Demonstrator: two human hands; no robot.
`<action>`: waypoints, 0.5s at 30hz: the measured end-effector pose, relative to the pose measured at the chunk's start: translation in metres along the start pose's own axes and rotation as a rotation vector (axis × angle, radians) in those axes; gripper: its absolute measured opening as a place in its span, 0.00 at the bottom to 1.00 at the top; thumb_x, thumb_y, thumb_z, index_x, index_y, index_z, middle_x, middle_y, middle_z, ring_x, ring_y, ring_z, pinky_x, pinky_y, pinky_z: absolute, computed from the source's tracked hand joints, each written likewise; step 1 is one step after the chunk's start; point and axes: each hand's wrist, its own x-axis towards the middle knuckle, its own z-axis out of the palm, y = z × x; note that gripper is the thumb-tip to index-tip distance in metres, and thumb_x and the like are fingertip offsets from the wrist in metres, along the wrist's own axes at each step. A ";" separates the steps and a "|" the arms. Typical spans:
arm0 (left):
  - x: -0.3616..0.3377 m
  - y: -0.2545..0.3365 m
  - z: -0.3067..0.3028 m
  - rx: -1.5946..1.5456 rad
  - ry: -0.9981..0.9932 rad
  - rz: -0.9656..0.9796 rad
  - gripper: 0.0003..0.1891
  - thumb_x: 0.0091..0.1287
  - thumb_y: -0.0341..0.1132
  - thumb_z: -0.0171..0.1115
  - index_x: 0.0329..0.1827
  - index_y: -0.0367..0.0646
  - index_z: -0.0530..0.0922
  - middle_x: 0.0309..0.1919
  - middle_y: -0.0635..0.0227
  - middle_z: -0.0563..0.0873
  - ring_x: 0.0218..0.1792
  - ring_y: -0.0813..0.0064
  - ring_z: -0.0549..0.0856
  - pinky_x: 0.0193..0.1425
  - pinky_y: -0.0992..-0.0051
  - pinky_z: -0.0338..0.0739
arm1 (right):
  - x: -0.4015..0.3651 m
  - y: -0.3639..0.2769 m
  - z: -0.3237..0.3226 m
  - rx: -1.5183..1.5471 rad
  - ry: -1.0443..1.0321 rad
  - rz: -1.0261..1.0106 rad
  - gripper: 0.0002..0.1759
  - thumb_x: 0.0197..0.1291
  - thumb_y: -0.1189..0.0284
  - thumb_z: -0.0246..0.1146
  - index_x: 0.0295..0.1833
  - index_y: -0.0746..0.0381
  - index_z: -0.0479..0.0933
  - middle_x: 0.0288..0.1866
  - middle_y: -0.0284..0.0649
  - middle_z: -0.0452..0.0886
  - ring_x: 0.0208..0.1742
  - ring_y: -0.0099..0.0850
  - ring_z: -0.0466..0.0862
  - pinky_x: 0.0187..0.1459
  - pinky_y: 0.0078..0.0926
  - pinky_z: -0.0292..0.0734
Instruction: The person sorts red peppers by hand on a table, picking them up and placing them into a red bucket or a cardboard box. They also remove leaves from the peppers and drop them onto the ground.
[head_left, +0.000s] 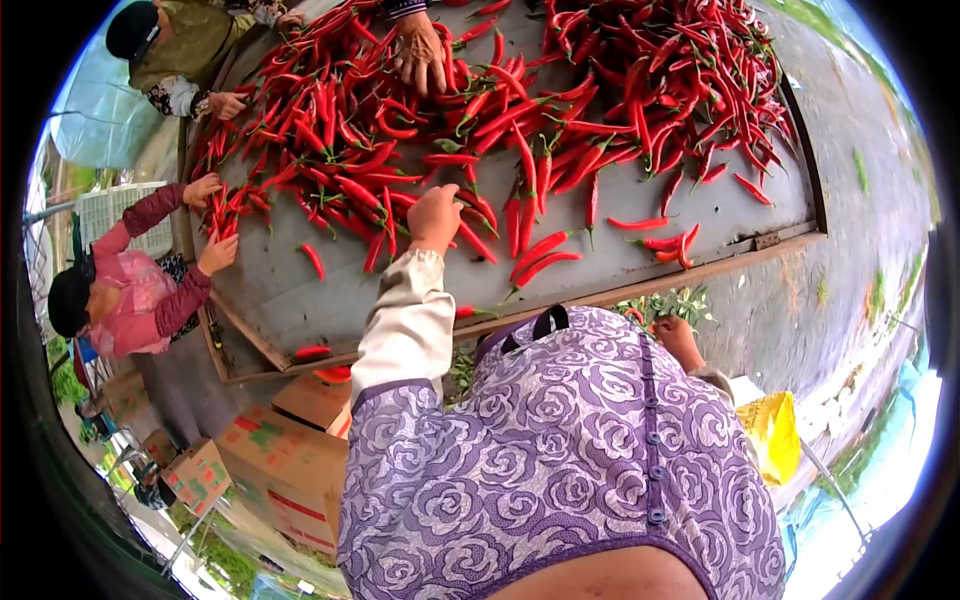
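Many red chili peppers (330,130) with green stems are spread over a grey tabletop (400,300) with a wooden rim. My left hand (435,218) reaches over the near part of the table, thumb and fingers pressed together beside some peppers; what they hold, if anything, is hidden. Low at my right side, beyond the table's edge, my right hand (678,340) has its fingers curled in next to green leaves (680,303) and a bit of red; its contents cannot be made out. A few single peppers (545,268) lie near the front rim.
Across the table a co-worker's hand (420,55) rests on peppers. At the left, a person in pink (130,300) handles peppers with both hands; another in an olive vest (190,50) reaches in. Cardboard boxes (275,450) stand lower left, a yellow bag (770,435) at right.
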 end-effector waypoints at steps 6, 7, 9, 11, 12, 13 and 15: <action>-0.006 -0.009 -0.005 -0.088 0.122 0.001 0.18 0.51 0.38 0.77 0.42 0.45 0.80 0.41 0.60 0.82 0.44 0.54 0.84 0.45 0.59 0.80 | 0.011 -0.019 0.003 0.006 0.000 -0.032 0.14 0.59 0.73 0.62 0.47 0.71 0.82 0.32 0.45 0.86 0.33 0.29 0.84 0.37 0.28 0.78; -0.009 -0.010 -0.003 -0.123 0.160 0.061 0.16 0.52 0.37 0.76 0.42 0.45 0.81 0.40 0.61 0.82 0.43 0.55 0.84 0.45 0.60 0.80 | 0.011 -0.018 0.006 -0.014 -0.023 -0.025 0.13 0.59 0.73 0.62 0.46 0.71 0.82 0.33 0.46 0.86 0.33 0.30 0.84 0.38 0.28 0.79; -0.014 -0.007 0.003 -0.186 0.149 0.056 0.14 0.53 0.36 0.75 0.40 0.45 0.82 0.39 0.62 0.82 0.42 0.56 0.83 0.44 0.60 0.80 | 0.007 -0.014 0.013 -0.038 -0.049 -0.020 0.13 0.59 0.70 0.62 0.44 0.68 0.83 0.33 0.50 0.85 0.34 0.37 0.85 0.39 0.32 0.79; -0.017 -0.004 0.007 -0.250 0.144 0.047 0.11 0.54 0.36 0.73 0.39 0.46 0.83 0.39 0.64 0.81 0.41 0.57 0.83 0.44 0.61 0.79 | 0.006 -0.012 0.015 -0.064 -0.076 -0.022 0.14 0.58 0.67 0.63 0.43 0.65 0.84 0.32 0.54 0.85 0.36 0.44 0.87 0.40 0.36 0.79; -0.014 -0.004 0.009 -0.223 0.139 0.091 0.10 0.55 0.36 0.72 0.38 0.46 0.83 0.38 0.65 0.81 0.41 0.58 0.83 0.43 0.61 0.79 | 0.006 -0.014 0.014 -0.075 -0.119 -0.015 0.13 0.58 0.67 0.63 0.42 0.65 0.84 0.31 0.54 0.84 0.36 0.45 0.87 0.40 0.37 0.79; -0.011 -0.004 0.010 -0.196 0.132 0.136 0.08 0.55 0.36 0.71 0.37 0.47 0.84 0.37 0.66 0.81 0.40 0.59 0.83 0.42 0.61 0.79 | 0.007 -0.016 0.013 -0.084 -0.162 -0.007 0.13 0.58 0.67 0.62 0.41 0.65 0.84 0.31 0.55 0.84 0.36 0.46 0.87 0.40 0.37 0.79; -0.006 -0.006 0.012 -0.200 0.082 0.114 0.08 0.55 0.36 0.71 0.37 0.48 0.84 0.38 0.65 0.80 0.41 0.58 0.82 0.43 0.61 0.78 | 0.007 -0.017 0.010 -0.081 -0.165 0.016 0.13 0.58 0.66 0.63 0.41 0.65 0.84 0.32 0.55 0.84 0.37 0.47 0.87 0.41 0.38 0.79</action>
